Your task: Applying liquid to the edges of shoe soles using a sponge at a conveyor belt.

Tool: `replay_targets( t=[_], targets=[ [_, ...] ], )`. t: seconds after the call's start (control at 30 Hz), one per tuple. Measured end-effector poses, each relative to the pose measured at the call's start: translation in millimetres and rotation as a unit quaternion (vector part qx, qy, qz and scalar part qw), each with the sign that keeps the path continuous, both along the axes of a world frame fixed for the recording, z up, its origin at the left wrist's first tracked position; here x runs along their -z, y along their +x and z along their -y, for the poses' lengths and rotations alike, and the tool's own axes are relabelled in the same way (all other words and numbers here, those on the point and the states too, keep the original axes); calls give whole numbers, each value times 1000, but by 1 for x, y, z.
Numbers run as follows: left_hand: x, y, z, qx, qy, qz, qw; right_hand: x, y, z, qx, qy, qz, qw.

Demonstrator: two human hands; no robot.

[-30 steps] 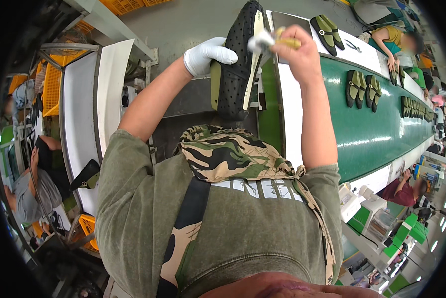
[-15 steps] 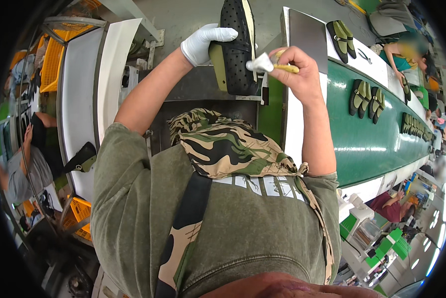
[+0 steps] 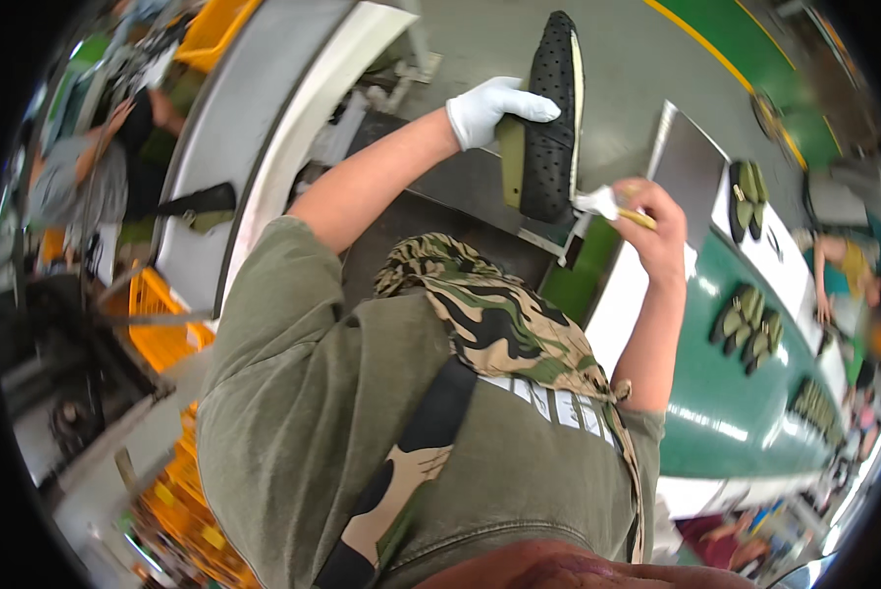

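My left hand (image 3: 499,110), in a white glove, is closed on a shoe (image 3: 550,128) with its thumb across the sole. The shoe stands lengthwise in the air, its black dotted sole facing me, a pale strip along its right edge and olive-green upper showing at the left. My bare right hand (image 3: 658,224) grips a brush (image 3: 602,203) with a yellow handle and a whitish head. The brush head is at the pale edge near the lower end of the shoe; whether it touches cannot be told.
To the right, a green conveyor belt (image 3: 700,378) carries several green-and-black shoes (image 3: 740,319). Another pair (image 3: 747,196) lies on its white border. At left, a grey-topped bench (image 3: 249,128) holds a dark shoe (image 3: 210,204). Orange crates (image 3: 156,319) stand below. Other people work on both sides.
The whole view has turned, so the surroundings appear tilted. Along the shoe's pale edge, the brush has moved down toward the lower end. Both hands keep their hold.
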State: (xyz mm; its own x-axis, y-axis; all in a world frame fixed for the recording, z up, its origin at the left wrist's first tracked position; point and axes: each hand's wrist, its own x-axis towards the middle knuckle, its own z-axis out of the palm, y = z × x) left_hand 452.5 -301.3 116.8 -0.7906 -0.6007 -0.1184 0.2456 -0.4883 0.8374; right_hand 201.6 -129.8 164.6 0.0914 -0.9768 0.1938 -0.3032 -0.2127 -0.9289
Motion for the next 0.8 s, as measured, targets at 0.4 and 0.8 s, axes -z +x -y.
replay_targets(
  t=[0.4,0.8],
  targets=[
    [-35,305,55,-548,-60,75,831,59,-72,-76,110,44,358,926],
    [25,469,57,-254,24,396,882,46,-150,-207,352,-37,422,835]
  ],
)
